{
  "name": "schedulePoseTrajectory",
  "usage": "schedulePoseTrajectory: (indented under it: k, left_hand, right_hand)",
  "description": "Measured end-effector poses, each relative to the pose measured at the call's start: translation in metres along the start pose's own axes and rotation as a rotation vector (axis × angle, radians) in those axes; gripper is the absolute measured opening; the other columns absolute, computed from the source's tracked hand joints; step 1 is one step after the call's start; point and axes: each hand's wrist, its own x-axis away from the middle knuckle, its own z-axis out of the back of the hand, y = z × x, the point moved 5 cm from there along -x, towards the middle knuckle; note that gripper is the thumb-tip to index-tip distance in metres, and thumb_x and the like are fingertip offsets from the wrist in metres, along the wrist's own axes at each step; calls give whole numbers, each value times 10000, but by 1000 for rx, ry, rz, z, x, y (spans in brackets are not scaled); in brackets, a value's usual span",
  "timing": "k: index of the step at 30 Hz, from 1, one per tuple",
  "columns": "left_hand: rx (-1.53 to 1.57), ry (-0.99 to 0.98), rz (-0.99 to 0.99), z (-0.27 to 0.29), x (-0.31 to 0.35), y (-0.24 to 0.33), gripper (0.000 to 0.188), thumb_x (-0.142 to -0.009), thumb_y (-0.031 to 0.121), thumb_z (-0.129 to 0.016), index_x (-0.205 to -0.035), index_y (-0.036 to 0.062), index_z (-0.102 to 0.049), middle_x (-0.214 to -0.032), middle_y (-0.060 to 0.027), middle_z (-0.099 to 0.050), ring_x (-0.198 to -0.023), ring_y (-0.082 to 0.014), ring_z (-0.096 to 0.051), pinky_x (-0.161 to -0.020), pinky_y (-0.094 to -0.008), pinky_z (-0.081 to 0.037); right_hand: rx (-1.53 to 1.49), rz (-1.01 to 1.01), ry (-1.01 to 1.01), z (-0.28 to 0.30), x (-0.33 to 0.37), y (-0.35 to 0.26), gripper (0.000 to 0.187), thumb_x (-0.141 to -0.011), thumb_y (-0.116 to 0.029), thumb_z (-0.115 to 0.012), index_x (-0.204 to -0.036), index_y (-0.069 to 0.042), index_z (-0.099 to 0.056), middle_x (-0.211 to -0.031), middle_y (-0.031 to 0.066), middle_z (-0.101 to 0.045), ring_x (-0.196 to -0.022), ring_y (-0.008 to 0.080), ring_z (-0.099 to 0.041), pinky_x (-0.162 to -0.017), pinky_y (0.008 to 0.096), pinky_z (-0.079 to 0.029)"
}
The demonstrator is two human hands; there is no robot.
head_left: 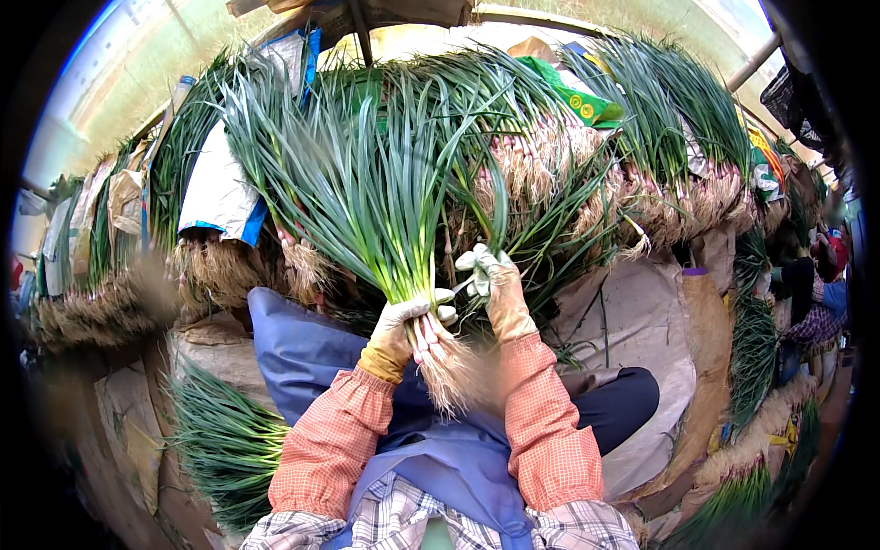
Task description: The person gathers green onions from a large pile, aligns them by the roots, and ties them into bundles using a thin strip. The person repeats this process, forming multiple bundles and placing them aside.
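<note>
My left hand (409, 326), in a pale glove, is closed around the lower stems of a bunch of green garlic (376, 202). Its long leaves fan up and away, while its pinkish-white bulbs and tan roots hang below my fist toward my lap. Just right of the bunch, my gloved right hand (492, 280) has its fingers curled in. A dark leaf meets the top of that hand, but what its fingers hold, if anything, is hidden. Beyond both hands lies a long heap of green garlic (541, 151), roots facing me.
Another bunch of green garlic (225, 449) lies at my left. White sacking (632, 339) spreads to the right of my bent legs. A white and blue sack (220, 188) and a green bag (582, 101) lie on the heap. Another person (816, 302) is at the far right.
</note>
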Motion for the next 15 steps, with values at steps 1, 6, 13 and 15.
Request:
schedulePoseTrajectory:
  k: [1, 6, 13, 15]
  left_hand:
    - [-16, 8, -3, -2, 0, -1, 414, -815, 72, -580, -1186, -106, -528, -924, -201, -675, -759, -339, -682, -764, -474, -588]
    - [-70, 36, -113, -5, 4, 5, 359, -803, 76, -569, -1098, -129, -567, -640, -222, -626, -573, -327, -651, -732, -419, -597]
    - [83, -38, -104, -5, 4, -4, 485, -793, 87, -558, -1240, -96, -509, -1143, -244, -616, -1063, -336, -622, -1034, -496, -437]
    - [57, -5, -211, 0, 12, 2, 502, -793, 71, -588, -1259, -90, -489, -1182, -231, -603, -1145, -352, -574, -991, -521, -471]
  right_hand:
    - [110, -66, -120, -9, -7, 6, 191, -915, -236, -642, -978, -56, -619, -763, 27, -658, -526, 57, -527, -443, 201, -424]
    - [180, -148, -226, -35, -6, 21, 181, -901, -156, -659, -1023, -26, -629, -784, 16, -648, -653, 102, -594, -502, 253, -488]
    - [285, 204, 1, -10, 9, -21, 129, -952, -123, -567, -1006, -24, -631, -745, 43, -658, -621, 85, -591, -522, 235, -484]
    - [379, 333, 140, 14, 34, -44, 149, -958, -148, -562, -1008, -23, -628, -714, 33, -642, -570, 96, -592, -474, 236, -473]
